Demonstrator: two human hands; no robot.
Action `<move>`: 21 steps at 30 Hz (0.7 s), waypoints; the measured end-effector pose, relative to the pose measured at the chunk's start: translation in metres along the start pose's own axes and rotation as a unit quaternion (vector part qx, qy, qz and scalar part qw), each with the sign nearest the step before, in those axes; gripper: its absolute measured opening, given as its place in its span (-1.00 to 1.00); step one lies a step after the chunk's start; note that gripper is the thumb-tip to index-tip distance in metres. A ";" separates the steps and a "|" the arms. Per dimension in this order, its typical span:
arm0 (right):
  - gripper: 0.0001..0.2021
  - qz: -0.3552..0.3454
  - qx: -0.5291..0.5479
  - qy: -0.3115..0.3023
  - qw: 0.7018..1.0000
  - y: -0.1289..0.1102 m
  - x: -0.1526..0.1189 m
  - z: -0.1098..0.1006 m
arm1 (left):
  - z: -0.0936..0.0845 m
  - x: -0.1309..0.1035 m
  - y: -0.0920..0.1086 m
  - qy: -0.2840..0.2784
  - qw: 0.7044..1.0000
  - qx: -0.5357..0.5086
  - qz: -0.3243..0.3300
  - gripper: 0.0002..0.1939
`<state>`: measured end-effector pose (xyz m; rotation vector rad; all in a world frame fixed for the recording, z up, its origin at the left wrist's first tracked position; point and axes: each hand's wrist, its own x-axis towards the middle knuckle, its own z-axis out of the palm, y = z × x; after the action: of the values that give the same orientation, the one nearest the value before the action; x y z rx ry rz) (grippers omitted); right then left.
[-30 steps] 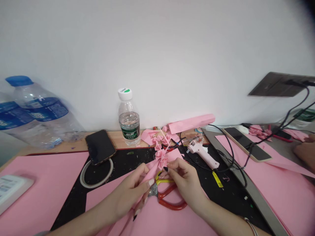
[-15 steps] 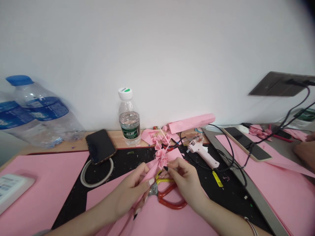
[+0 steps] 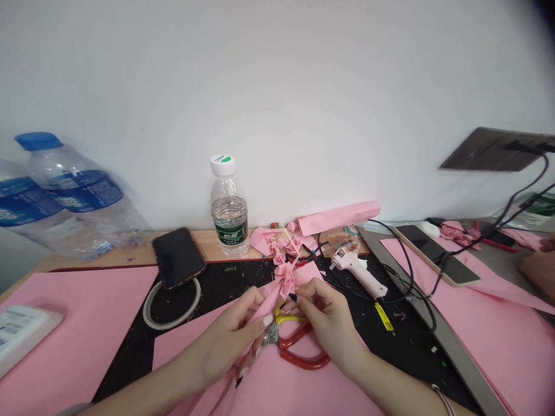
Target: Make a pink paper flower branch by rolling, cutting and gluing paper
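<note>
My left hand [image 3: 240, 326] is closed around a rolled strip of pink paper [image 3: 269, 297], thumb on top. A folded pink paper flower [image 3: 285, 279] sits at the far end of that strip. My right hand [image 3: 324, 315] pinches at the flower's lower right edge, its fingertips partly hidden. Beneath my hands lie scissors [image 3: 303, 353] with red and yellow handles, on a large pink paper sheet [image 3: 299, 396]. More folded pink flowers [image 3: 284, 248] lie just beyond.
A pink glue gun [image 3: 359, 273] and black cables [image 3: 410, 271] lie to the right. Behind stands a water bottle [image 3: 229, 222]. A phone [image 3: 178, 257] rests over a tape roll [image 3: 150, 315] at left. Another person's hand [image 3: 540, 268] shows at the right edge.
</note>
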<state>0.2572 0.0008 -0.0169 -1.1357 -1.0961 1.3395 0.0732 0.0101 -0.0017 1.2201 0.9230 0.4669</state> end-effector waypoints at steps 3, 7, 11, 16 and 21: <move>-0.78 -0.006 -0.004 -0.003 1.000 0.000 0.000 0.000 | 0.000 0.000 0.001 -0.001 1.000 0.003 -0.002 -0.69; -0.79 -0.008 -0.001 -0.002 1.000 0.001 -0.001 -0.001 | 0.001 0.000 0.000 -0.002 1.000 -0.004 0.000 -0.69; -0.80 -0.008 0.008 -0.005 1.000 0.001 0.000 -0.001 | 0.001 0.000 0.000 -0.005 1.000 -0.004 0.000 -0.70; -0.79 -0.005 0.010 -0.003 1.000 0.000 0.001 -0.001 | 0.001 -0.001 0.000 -0.003 1.000 -0.001 -0.005 -0.67; -0.75 0.017 0.025 0.005 1.000 -0.002 0.001 0.000 | 0.000 0.001 0.001 0.009 1.000 -0.014 -0.014 -0.67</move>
<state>0.2576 0.0021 -0.0148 -1.1281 -1.0350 1.3797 0.0737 0.0114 -0.0010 1.1783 0.9460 0.4677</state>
